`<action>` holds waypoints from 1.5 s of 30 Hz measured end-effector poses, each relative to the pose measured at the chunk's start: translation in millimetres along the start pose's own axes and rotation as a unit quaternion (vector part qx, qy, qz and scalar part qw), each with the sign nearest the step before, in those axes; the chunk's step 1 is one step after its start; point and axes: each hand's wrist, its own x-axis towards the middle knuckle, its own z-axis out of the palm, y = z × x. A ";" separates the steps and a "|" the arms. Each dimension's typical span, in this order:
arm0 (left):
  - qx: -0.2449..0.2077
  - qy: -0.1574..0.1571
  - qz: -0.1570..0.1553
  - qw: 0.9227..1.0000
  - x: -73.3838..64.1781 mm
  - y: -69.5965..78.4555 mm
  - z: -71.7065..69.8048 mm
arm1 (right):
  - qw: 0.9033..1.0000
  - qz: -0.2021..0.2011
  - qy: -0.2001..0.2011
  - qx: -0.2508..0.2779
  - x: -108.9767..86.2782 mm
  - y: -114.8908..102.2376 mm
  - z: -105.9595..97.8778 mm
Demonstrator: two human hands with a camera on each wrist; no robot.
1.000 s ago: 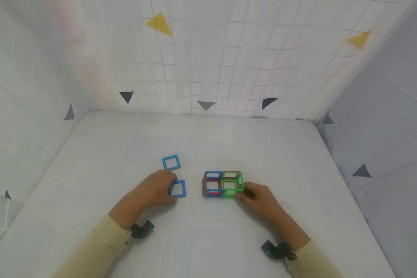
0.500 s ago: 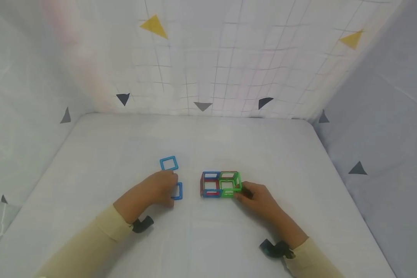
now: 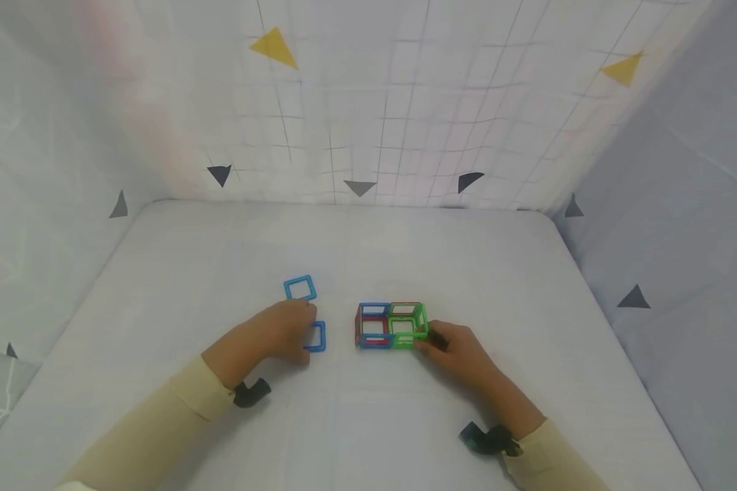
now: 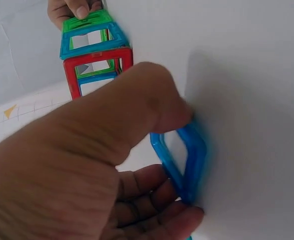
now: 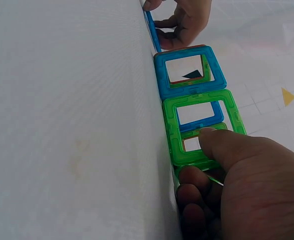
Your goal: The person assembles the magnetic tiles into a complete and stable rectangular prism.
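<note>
In the head view my left hand (image 3: 281,333) covers part of a blue square magnetic tile (image 3: 323,337) lying on the table. The left wrist view shows the thumb on one edge of this tile (image 4: 197,157) and fingers at the opposite edge. A second blue magnetic tile (image 3: 312,286) lies flat just beyond that hand. To the right stands a two-cell box of magnetic tiles (image 3: 391,339), with blue, red and green frames and an open top. My right hand (image 3: 457,351) grips its green end, the thumb on a green tile (image 5: 170,132) and the fingers partly hidden.
The white table (image 3: 356,423) reaches back to a cloth wall (image 3: 356,157) with dark and yellow triangles. Grey cloth sides (image 3: 682,225) rise at left and right. A narrow gap lies between the held tile and the box.
My left hand has shifted slightly over the nearer blue tile and hides more of it. The right hand and the box stay in place, while the head view has moved a little.
</note>
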 end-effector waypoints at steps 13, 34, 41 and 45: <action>-0.008 0.033 0.011 0.999 -2.9 7.6 -2.4 | 1.000 -0.012 0.004 0.013 -0.2 2.4 0.2; -0.083 0.079 0.037 0.993 -10.0 26.6 -27.3 | 1.000 0.002 -0.005 0.006 0.4 1.4 0.3; -0.084 0.087 0.053 0.991 -6.3 32.7 -30.2 | 1.000 0.007 -0.006 0.004 -0.4 -0.7 -0.3; -0.078 0.086 0.063 0.991 -2.9 37.5 -32.8 | 1.000 0.013 -0.006 0.002 -0.8 -1.3 -1.2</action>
